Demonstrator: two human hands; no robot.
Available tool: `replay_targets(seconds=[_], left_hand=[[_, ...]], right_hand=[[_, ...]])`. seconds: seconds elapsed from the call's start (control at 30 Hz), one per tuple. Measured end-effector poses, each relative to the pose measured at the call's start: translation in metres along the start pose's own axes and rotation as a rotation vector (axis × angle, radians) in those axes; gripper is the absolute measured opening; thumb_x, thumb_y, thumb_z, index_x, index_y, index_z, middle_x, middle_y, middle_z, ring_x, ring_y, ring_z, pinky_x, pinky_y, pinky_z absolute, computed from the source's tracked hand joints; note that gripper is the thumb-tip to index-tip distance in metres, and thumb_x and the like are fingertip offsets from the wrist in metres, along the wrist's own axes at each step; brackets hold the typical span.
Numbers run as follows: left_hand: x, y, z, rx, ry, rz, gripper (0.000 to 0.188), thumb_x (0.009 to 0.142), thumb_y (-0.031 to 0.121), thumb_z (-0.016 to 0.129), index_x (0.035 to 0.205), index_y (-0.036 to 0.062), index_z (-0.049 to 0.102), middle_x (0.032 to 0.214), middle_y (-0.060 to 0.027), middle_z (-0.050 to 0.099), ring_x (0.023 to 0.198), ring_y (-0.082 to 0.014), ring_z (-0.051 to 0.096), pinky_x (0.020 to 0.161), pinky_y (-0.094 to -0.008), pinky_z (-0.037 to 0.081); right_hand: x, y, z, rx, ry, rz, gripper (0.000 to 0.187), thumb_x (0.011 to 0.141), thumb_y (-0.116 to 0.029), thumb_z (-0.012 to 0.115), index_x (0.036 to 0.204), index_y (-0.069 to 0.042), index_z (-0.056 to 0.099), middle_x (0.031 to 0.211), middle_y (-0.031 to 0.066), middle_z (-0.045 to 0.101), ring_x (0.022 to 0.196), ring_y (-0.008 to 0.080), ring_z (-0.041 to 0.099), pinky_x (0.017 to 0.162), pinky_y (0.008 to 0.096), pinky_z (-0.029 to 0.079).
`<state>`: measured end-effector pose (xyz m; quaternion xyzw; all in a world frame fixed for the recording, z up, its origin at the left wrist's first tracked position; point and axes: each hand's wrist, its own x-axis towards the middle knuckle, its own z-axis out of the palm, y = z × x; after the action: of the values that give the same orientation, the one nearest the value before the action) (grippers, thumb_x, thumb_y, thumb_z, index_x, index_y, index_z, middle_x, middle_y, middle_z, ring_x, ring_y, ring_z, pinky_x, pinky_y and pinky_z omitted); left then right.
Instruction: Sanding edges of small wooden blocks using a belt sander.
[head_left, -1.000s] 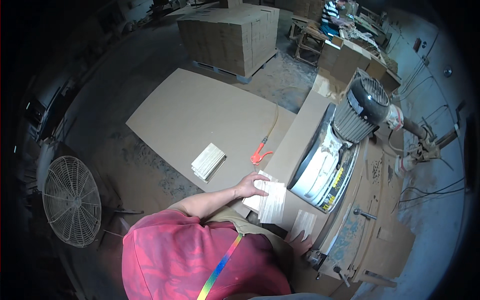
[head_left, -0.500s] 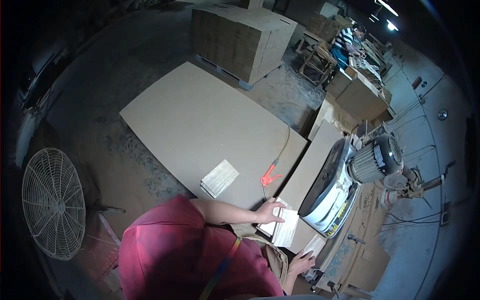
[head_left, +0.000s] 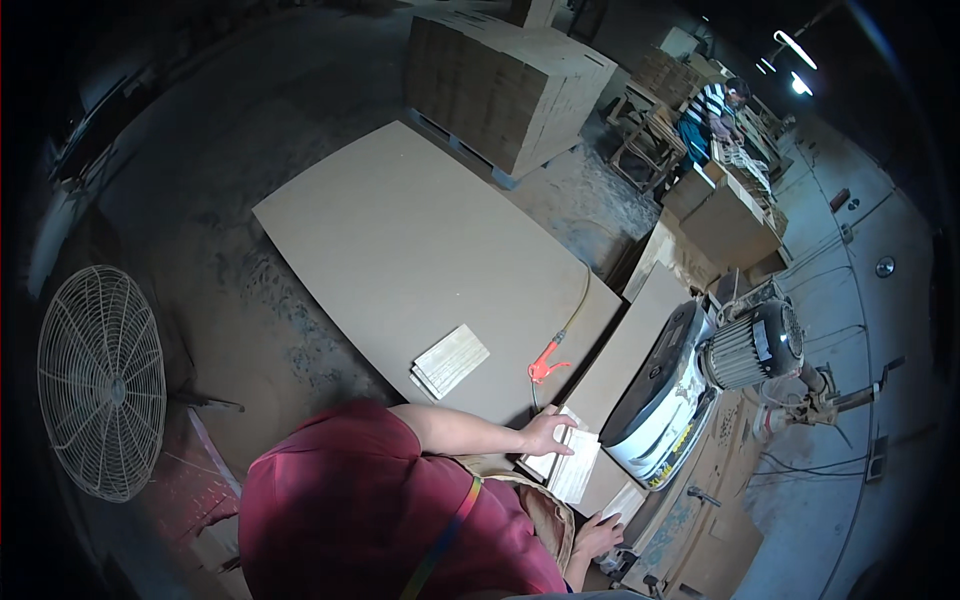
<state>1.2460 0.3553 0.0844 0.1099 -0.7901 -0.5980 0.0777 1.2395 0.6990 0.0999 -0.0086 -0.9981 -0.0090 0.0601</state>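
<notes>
My left hand reaches across to a small stack of pale wooden boards by the near end of the machine table, its thumb and fingers closed over the upper edge. Lower down, my right hand grips the near end of another pale wooden board. That board lies beside the white and black feeder unit. Part of the right hand's grip is hidden under the palm. More pale boards sit in a short pile on the large brown sheet, left of my left hand.
An orange-red air blow gun with its hose lies on the large brown sheet. A motor sits on the feeder. A wire-caged fan stands at left, a loaded pallet behind. Another person works at far right.
The view has tilted slightly, so the surroundings sit a little lower and farther right. Both hands keep their hold on the boards, with little visible movement.
</notes>
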Motion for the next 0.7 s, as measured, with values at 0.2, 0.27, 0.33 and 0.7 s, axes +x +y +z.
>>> replay_targets(seconds=[0.2, 0.27, 0.33, 0.7], left_hand=[[0.0033, 0.0024, 0.0010, 0.045, -0.012, 0.027, 0.064, 0.080, 0.032, 0.098, 0.137, 0.0189, 0.072, 0.119, -0.0119, 0.054, 0.111, -0.0318, 0.058, 0.102, -0.0385, 0.050], [0.0030, 0.0045, 0.0007, 0.050, -0.022, 0.012, 0.064, 0.080, 0.033, 0.098, 0.136, 0.0181, 0.072, 0.121, -0.0146, 0.056, 0.114, -0.0344, 0.060, 0.105, -0.0405, 0.051], [0.0023, 0.0052, -0.0004, 0.058, -0.027, 0.008, 0.064, 0.079, 0.033, 0.098, 0.135, 0.0177, 0.072, 0.122, -0.0159, 0.057, 0.115, -0.0357, 0.061, 0.106, -0.0414, 0.051], [0.0056, -0.0046, 0.0032, 0.074, -0.027, 0.023, 0.064, 0.081, 0.035, 0.098, 0.138, 0.0193, 0.072, 0.117, -0.0112, 0.054, 0.109, -0.0308, 0.059, 0.101, -0.0374, 0.050]], right_hand=[[-0.0011, 0.0034, 0.0026, -0.015, 0.006, 0.023, 0.057, 0.105, -0.034, 0.066, 0.150, -0.002, 0.059, 0.144, 0.0267, 0.058, 0.121, 0.0457, 0.057, 0.100, 0.0529, 0.053], [-0.0022, 0.0047, 0.0026, -0.014, 0.009, 0.016, 0.057, 0.105, -0.035, 0.065, 0.151, -0.002, 0.059, 0.144, 0.0266, 0.058, 0.121, 0.0455, 0.057, 0.100, 0.0529, 0.053], [-0.0034, 0.0052, 0.0029, -0.007, 0.011, 0.015, 0.057, 0.105, -0.035, 0.065, 0.151, -0.002, 0.059, 0.143, 0.0266, 0.058, 0.120, 0.0453, 0.057, 0.099, 0.0530, 0.053], [-0.0058, 0.0022, 0.0081, -0.023, 0.054, 0.020, 0.058, 0.105, -0.036, 0.065, 0.152, -0.003, 0.057, 0.144, 0.0269, 0.057, 0.122, 0.0452, 0.056, 0.098, 0.0537, 0.053]])
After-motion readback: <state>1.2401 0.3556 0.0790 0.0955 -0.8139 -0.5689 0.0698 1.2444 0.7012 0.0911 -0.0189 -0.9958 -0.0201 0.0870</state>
